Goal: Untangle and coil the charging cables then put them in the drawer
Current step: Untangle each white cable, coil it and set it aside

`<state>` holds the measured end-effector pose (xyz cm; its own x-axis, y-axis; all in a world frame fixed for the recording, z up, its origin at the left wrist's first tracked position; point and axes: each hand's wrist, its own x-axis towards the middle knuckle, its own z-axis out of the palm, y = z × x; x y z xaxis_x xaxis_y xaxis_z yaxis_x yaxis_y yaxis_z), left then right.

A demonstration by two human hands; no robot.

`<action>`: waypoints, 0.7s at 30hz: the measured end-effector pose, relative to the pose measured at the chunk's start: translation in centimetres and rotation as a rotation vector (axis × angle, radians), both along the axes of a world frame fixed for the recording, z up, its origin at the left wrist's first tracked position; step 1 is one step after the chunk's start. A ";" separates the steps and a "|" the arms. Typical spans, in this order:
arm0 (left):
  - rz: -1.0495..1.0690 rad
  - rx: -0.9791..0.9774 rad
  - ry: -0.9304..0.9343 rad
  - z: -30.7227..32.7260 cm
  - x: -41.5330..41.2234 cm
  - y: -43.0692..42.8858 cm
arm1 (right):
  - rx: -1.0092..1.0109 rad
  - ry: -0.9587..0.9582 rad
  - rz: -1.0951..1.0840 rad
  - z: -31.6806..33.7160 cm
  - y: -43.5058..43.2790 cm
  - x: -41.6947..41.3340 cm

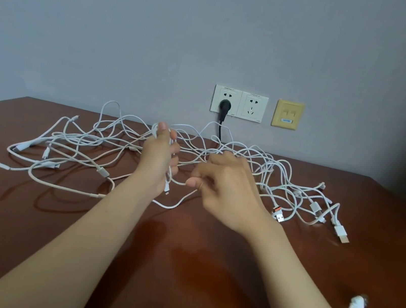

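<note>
A wide tangle of white charging cables [281, 171] sprawls across the far half of the brown table [178, 269], with loose plugs at both ends. My left hand [158, 157] is raised over the middle of the tangle and grips a small coil of white cable [169, 175], whose plug end hangs below the palm. My right hand [229, 184] is just to its right and pinches the same cable between thumb and forefinger. The strand runs from that pinch down onto the table. No drawer is in view.
A black plug [224, 106] sits in the left wall socket, its black cord dropping behind the table. A second socket and a yellow network plate [288, 114] are beside it. A separate white cable end [357, 306] lies at the near right.
</note>
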<state>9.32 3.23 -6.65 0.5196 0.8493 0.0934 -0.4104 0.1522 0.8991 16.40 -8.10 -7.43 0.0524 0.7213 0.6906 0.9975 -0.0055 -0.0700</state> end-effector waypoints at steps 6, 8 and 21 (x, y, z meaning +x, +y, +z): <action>-0.108 0.134 0.109 -0.7 0.7 -1.2 | -0.041 0.325 0.136 0.2 0.2 -0.5; -0.224 0.111 0.131 -0.7 0.8 -1.9 | -0.009 0.531 0.139 0.5 0.0 -0.4; -0.764 0.169 0.442 0.2 -0.9 -3.1 | 0.067 0.663 0.092 0.3 -0.5 1.6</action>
<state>8.47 0.10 -6.41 0.9554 0.2502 -0.1571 0.1377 0.0931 0.9861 17.98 -8.56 -7.08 0.4210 0.6999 0.5769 0.7399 0.1030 -0.6648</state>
